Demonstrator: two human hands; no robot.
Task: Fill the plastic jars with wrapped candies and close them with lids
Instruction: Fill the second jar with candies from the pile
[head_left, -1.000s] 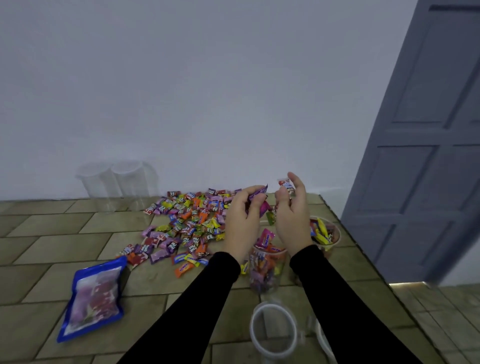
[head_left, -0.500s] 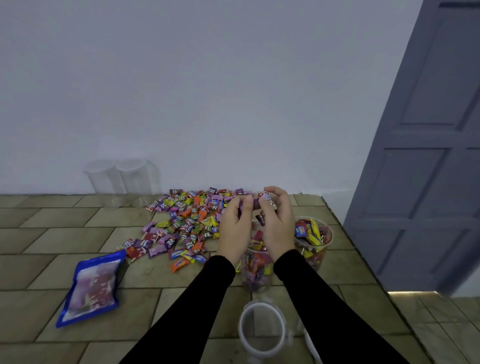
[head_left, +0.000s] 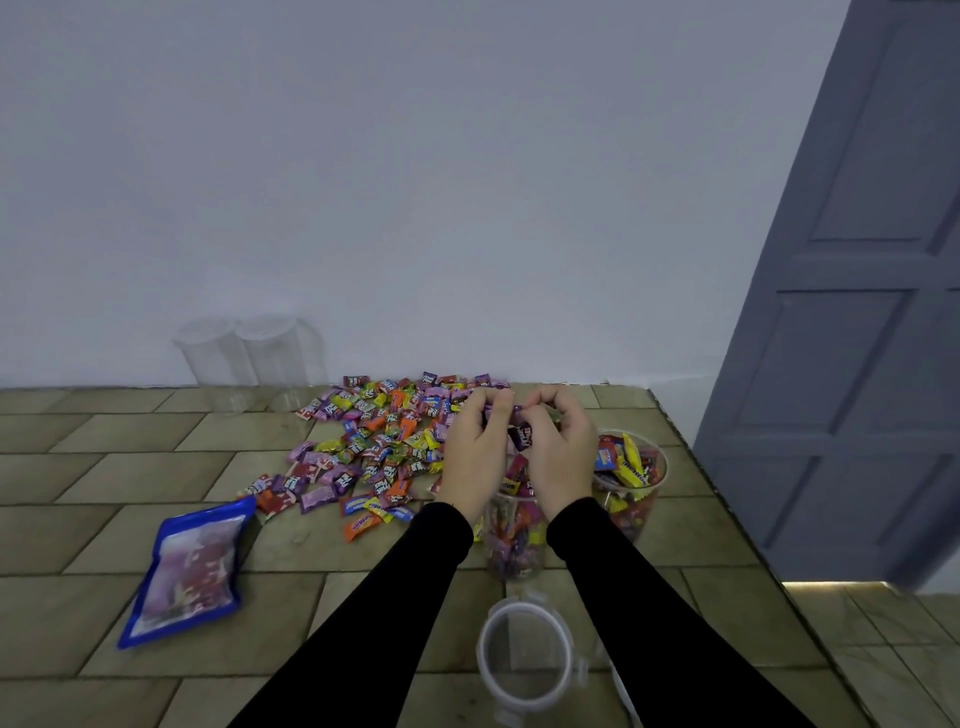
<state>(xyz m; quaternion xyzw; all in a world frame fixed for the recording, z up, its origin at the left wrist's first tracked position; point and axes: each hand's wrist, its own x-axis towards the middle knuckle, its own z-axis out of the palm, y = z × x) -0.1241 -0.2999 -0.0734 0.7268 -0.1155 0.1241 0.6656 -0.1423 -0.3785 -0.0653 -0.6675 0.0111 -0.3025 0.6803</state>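
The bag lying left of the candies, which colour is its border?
Blue; the bag appears in the head view.

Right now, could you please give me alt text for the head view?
Two hands, left and right, hold wrapped candies above a nearly full jar. A candy pile lies left; a filled jar stands right.

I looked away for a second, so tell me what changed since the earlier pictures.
Both hands, the left hand and the right hand, came down and closer together over the middle jar, their fingers curled round candies; a dark candy shows between them. Unchanged: the candy pile, the full jar at right, the blue bag, the empty near jar, and two empty jars by the wall.
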